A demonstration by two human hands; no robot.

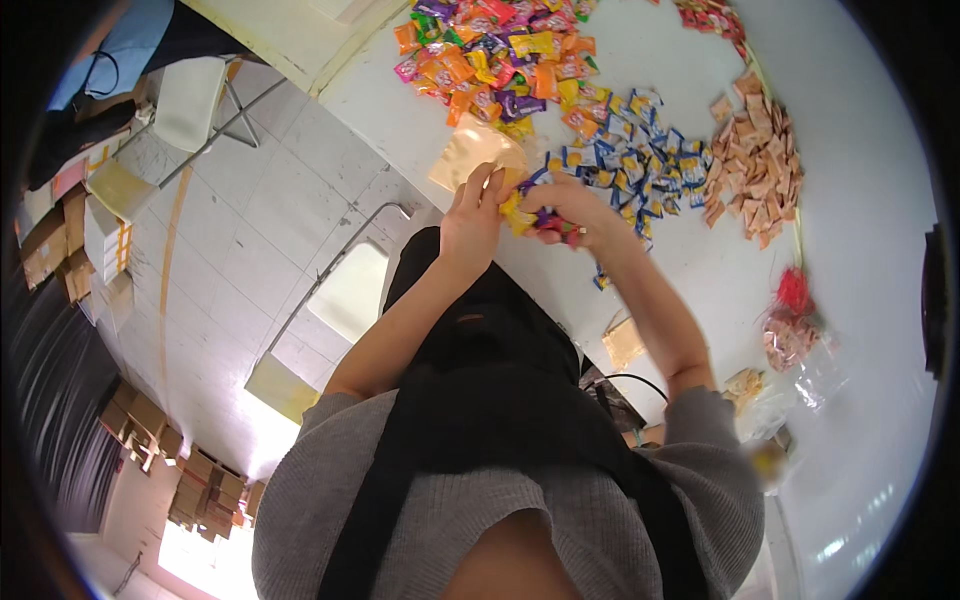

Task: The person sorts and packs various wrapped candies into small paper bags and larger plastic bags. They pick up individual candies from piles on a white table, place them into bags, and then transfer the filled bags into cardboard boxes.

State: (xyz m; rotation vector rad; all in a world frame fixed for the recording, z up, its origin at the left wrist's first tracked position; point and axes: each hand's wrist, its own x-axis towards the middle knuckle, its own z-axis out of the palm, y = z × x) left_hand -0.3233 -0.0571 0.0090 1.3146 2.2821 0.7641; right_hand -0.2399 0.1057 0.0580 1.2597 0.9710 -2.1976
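My left hand (474,221) grips the near edge of a shiny gold foil pouch (480,150), which lies over the table edge side beyond the fingers. My right hand (574,210) is closed around several wrapped candies (559,225) in yellow, purple and red, held right beside the left fingertips. The pouch's mouth is hidden by the fingers. Just beyond both hands spreads a heap of colourful wrapped candies (495,60). Small blue-and-white packets (637,161) lie past the right hand, and a pile of small tan packets (757,165) sits farther right.
On the white table (720,300) are a flat tan packet (622,343), a clear bag with red ties (791,330) and another plastic bag (757,405). Red packets (712,16) lie at the far side. Folding chairs (349,292) and cardboard boxes (56,240) stand left; another person (120,52) sits upper left.
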